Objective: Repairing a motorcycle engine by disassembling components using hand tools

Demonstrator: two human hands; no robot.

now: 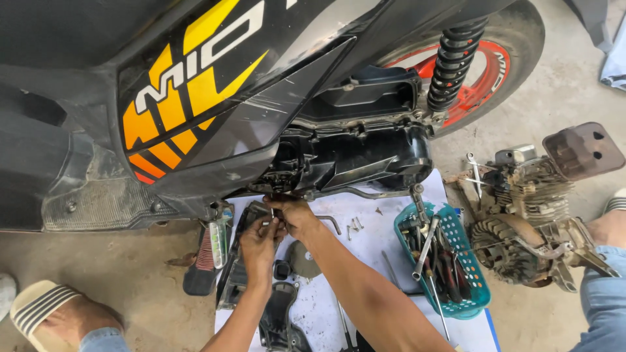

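Both hands are seen just below centre, raised to the underside of the scooter's engine case (352, 156). The left hand (259, 244) is curled, and a small metal part, seemingly a bolt (271, 213), is pinched at its fingertips. The right hand (297, 214) lies at about two o'clock from the left, touching it, with its fingers closed over the same spot beside the bolt; whether the bolt itself is gripped by this hand cannot be told. The bolt is thus found between the two hands, just under the lower edge of the case.

A white sheet (385, 225) is spread on the floor beneath the hands. At six o'clock from them, black plastic covers (280, 319) are laid on the sheet. At three o'clock, loose screws (355, 225) are scattered, and further out a teal basket (479, 287) is filled with tools. A removed engine (528, 221) is set on the concrete at three o'clock, well apart from the hands. The shock spring (456, 58) and the red-rimmed rear wheel (495, 65) are seen at one o'clock. A striped sandal (45, 306) is worn on the foot at eight o'clock.
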